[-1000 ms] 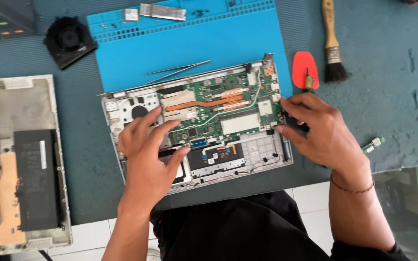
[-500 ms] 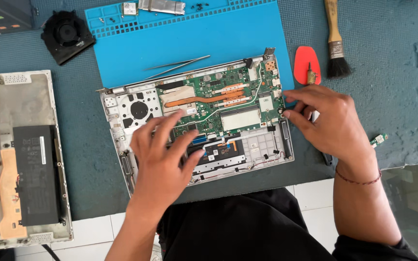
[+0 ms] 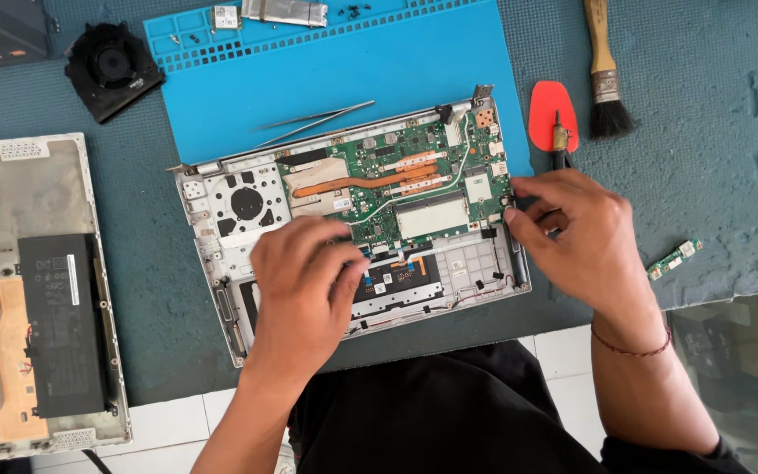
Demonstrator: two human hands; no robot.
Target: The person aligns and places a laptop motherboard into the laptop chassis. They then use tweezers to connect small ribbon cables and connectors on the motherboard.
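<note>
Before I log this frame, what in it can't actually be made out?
- Head view: the left hand covers the middle of the opened laptop; what its fingertips touch is hidden.
- Right hand at the laptop's right edge: whether it grips anything is hidden by its own fingers.
- Screwdriver: its lower part is behind the right hand.
- Small screws on the blue mat: too small to count.

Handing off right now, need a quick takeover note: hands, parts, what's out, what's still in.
Left hand: flat on the open laptop chassis, fingers at the motherboard's lower edge, holding nothing visible.
Right hand: fingertips at the board's right edge.
Out: fan top left; battery lying on the removed bottom cover; small green board at right.
Still in: motherboard and copper heatpipe.
Tweezers on the blue mat.
</note>
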